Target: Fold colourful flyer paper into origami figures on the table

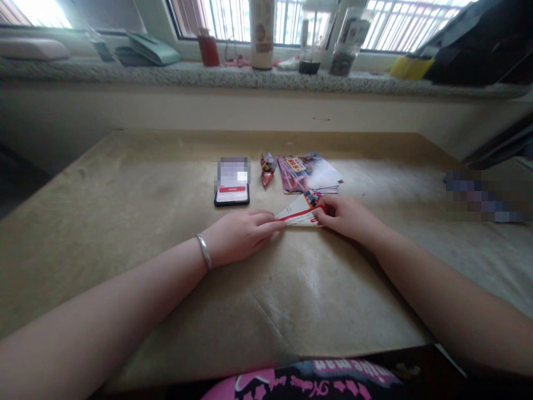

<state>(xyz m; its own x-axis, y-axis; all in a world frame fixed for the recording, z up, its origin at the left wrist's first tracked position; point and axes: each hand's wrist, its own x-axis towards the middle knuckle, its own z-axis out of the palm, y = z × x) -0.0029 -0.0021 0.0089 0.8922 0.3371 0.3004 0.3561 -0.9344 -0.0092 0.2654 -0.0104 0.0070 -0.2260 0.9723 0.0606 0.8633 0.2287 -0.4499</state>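
Note:
A partly folded sheet of printed paper (300, 212), white with a red stripe, lies on the table in front of me. At its left corner rest the outstretched fingers of my left hand (245, 230), pressing it flat. My right hand (343, 215) pinches the right side of the paper between thumb and fingers. Just behind the paper is a stack of colourful printed sheets (310, 171). To the left of that stack sits a small folded paper piece (267, 169). A phone (232, 183) with a lit screen lies beyond my left hand.
The table (166, 300) has a creased brownish cover. Along its back runs a stone windowsill (233, 78) bearing a red container (208, 49), a tall cylinder (262, 36), clear jars (347, 47) and a black bag (478, 44). A blurred-out item (483, 197) lies at the far right.

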